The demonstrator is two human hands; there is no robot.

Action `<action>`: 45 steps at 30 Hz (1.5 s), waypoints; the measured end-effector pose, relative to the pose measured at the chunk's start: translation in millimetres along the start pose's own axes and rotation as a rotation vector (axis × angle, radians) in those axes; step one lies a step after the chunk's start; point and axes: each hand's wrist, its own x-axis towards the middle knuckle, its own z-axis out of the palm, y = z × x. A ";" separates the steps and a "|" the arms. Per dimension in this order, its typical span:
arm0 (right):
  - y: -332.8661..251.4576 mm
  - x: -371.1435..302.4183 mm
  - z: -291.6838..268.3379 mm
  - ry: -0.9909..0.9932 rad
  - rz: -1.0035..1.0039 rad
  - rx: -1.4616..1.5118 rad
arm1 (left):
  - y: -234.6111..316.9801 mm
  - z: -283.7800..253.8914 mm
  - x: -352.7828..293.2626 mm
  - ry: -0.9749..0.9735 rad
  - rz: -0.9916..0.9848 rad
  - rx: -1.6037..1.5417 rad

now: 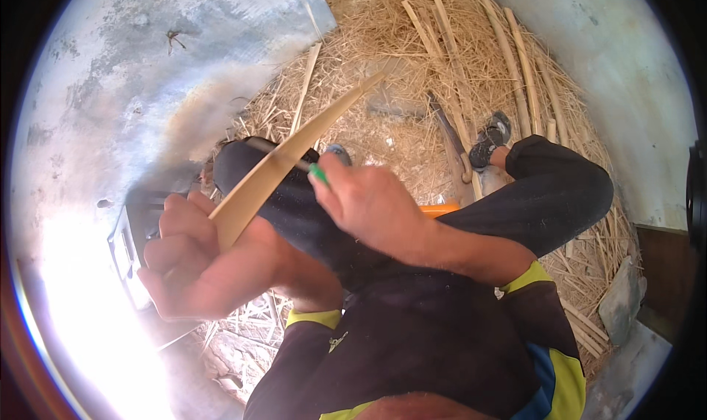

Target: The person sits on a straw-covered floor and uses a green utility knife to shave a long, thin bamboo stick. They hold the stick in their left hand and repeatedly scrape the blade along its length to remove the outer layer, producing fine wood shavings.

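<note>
My left hand point(213, 265) is closed around the near end of a long, flat, pale yellow bamboo strip point(283, 158). The strip slants up and away to the right and narrows toward its far tip. In my right hand point(379, 210) is a knife with a green handle point(318, 173), of which only a bit shows past the fingers. Its blade point(276, 153), blurred, reaches left across the strip about midway along; whether it bites into the strip I cannot tell.
Shavings and straw-like scraps point(368, 22) cover the floor between pale walls point(147, 66). Several long sticks point(519, 74) lie at the far right. An orange object point(440, 210) shows beside my bent leg. A grey stone point(621, 302) sits at the right; strong light glares at the left.
</note>
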 end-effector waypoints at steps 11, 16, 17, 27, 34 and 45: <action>12.1 3.5 -1.1 -0.051 0.115 0.052 | 2.5 6.7 -5.8 -0.053 0.081 0.013; 29.0 10.2 -8.8 -0.035 0.062 0.055 | -5.9 -20.0 10.0 -0.393 0.222 -0.022; 14.5 7.3 -17.1 -0.056 0.037 0.097 | -8.6 -24.8 11.5 -0.483 0.222 -0.054; 7.0 -1.6 -35.7 -0.089 0.073 -0.088 | -13.9 -28.5 29.3 -1.089 0.285 -0.250; 13.1 0.2 -40.4 -0.123 0.073 -0.024 | -14.5 -25.8 25.5 -1.142 0.230 -0.433; 17.1 -1.0 -13.7 0.092 -0.043 -0.061 | -16.5 -29.0 33.7 -1.158 0.343 -0.393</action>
